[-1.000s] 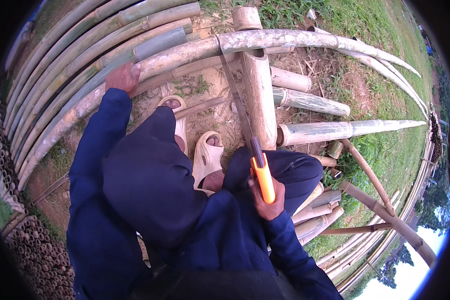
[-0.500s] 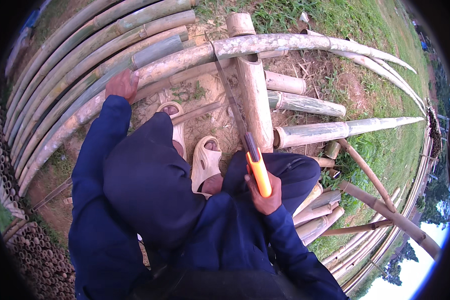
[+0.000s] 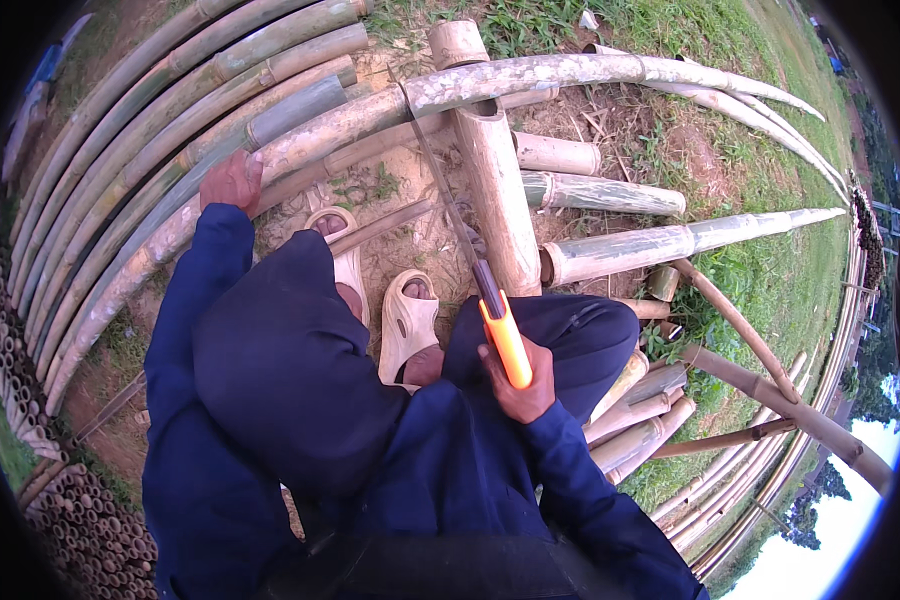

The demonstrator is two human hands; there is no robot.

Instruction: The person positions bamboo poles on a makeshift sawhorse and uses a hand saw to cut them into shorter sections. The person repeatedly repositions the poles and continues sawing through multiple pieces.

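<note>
A long pale bamboo pole [image 3: 350, 122] runs from the lower left across the far middle to the right. My left hand [image 3: 232, 182] is closed over it, left of the cut. In my right hand [image 3: 523, 385] is a handsaw [image 3: 447, 205], gripped by its orange handle, with the blade slanting up and away to the left. The blade's far part sits in the pole, at a dark cut line. Beneath the pole just right of the cut lies a thick bamboo log [image 3: 500, 190], which props it up.
Several bamboo poles [image 3: 170, 110] lie side by side at left. Cut bamboo pieces [image 3: 620, 250] lie on the ground at right, near crossed poles [image 3: 785, 425]. A stack of bamboo ends [image 3: 90, 530] stands at lower left. My sandals [image 3: 408, 320] are below the pole.
The whole view has shifted slightly, moving the scene a little left. The saw stays in the cut, with slightly more blade tip showing beyond the pole. My left hand remains on the pole.
</note>
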